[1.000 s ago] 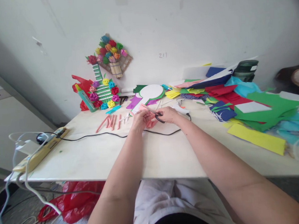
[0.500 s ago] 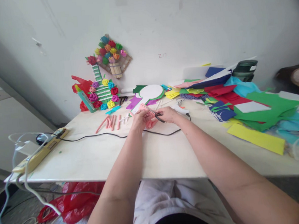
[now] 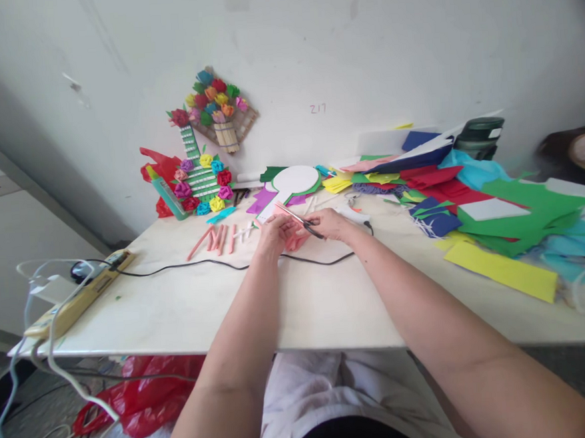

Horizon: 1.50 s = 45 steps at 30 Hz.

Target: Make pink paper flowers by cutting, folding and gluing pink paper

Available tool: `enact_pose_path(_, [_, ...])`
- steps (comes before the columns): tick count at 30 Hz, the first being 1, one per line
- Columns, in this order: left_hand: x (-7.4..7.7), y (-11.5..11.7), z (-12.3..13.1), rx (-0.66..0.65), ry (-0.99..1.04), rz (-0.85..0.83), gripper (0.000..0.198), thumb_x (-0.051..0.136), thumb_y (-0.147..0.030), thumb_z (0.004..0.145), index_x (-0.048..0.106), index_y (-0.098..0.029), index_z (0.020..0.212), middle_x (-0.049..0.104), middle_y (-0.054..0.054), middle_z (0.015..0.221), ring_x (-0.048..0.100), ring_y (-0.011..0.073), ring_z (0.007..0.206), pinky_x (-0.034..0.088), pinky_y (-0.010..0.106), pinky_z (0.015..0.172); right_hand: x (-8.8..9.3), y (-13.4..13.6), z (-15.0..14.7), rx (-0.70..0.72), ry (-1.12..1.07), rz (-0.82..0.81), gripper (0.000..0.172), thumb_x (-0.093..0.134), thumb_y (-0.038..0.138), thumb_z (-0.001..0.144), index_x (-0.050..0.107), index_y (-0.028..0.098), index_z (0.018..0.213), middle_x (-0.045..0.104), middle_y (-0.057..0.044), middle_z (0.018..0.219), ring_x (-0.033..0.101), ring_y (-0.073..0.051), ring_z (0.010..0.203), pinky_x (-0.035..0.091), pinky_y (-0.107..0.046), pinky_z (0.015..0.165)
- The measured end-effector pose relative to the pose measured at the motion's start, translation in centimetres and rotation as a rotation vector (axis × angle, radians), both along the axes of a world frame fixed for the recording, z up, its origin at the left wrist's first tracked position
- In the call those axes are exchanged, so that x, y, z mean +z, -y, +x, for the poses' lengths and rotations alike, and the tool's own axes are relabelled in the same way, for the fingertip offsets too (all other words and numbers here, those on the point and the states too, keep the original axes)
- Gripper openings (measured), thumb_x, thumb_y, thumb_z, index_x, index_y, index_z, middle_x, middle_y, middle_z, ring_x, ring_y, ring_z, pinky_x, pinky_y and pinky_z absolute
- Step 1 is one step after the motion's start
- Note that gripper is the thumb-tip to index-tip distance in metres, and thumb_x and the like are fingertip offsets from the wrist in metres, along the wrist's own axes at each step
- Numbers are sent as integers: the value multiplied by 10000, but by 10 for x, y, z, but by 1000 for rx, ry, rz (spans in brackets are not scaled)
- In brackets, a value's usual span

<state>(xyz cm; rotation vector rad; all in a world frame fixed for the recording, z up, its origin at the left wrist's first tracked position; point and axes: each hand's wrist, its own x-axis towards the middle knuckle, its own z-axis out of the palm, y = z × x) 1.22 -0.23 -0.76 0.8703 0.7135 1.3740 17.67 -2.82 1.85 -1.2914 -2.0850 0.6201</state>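
My left hand (image 3: 277,233) is closed on pink paper (image 3: 278,214), whose edge shows above the fingers. Scissors with black handles (image 3: 313,229) are in my right hand (image 3: 331,224), their blades pointing up and left along the paper. How far the blades are apart is too small to tell. More pink pieces (image 3: 297,242) lie on the table below my hands. To the left are several pink paper strips or rolls (image 3: 218,239) and a few short white pieces (image 3: 245,232). A white fan-shaped cutout (image 3: 296,179) with a green border lies just beyond my hands.
A black cable (image 3: 200,263) crosses the table from a power strip (image 3: 77,294). A green glue bottle (image 3: 168,194) stands by a guitar-shaped craft (image 3: 203,175) with paper flowers. Coloured sheets (image 3: 492,212) pile up at the right, before a dark green container (image 3: 480,138).
The scissors have shifted slightly in my right hand, with their blades now showing more plainly along the pink paper. Both hands stay in nearly the same place.
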Motion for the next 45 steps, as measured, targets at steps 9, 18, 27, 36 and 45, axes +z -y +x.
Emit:
enact_pose_path(9, [-2, 1, 1, -48, -9, 23, 58, 635, -99, 592, 583, -105, 617, 635, 49, 580, 604, 133, 535, 504, 243, 543, 6, 4, 1, -78, 145, 125, 373, 565, 481, 690, 707, 231, 928, 599, 2, 661, 474, -121, 615, 279, -214, 515])
enact_pose_path(18, [-1, 4, 2, -39, -1, 13, 66, 626, -94, 587, 569, -114, 616, 634, 46, 576, 605, 135, 543, 499, 251, 552, 2, -1, 1, -55, 60, 111, 358, 590, 443, 682, 712, 215, 930, 581, 6, 626, 469, -112, 586, 274, -203, 491])
enact_pose_path(27, [-2, 1, 1, -14, -9, 1, 85, 614, -99, 597, 539, -127, 623, 625, 33, 575, 601, 123, 530, 479, 231, 533, -3, -5, 1, 48, -177, -56, 361, 623, 392, 666, 704, 151, 922, 550, 25, 527, 447, -83, 451, 329, -192, 424])
enact_pose_path(36, [-2, -1, 1, -2, 1, -14, 63, 622, -133, 640, 565, -123, 666, 622, 35, 581, 587, 118, 533, 480, 232, 530, -1, -3, -1, 103, -304, -164, 400, 674, 388, 633, 699, 146, 951, 502, 46, 490, 414, -64, 428, 345, -173, 372])
enact_pose_path(45, [-6, -3, -1, -73, -44, 64, 100, 642, -170, 636, 573, -112, 678, 650, 65, 681, 605, 131, 600, 489, 250, 591, 1, -1, 0, 179, -369, -251, 392, 692, 470, 626, 681, 115, 793, 503, 29, 485, 409, -57, 419, 342, -171, 351])
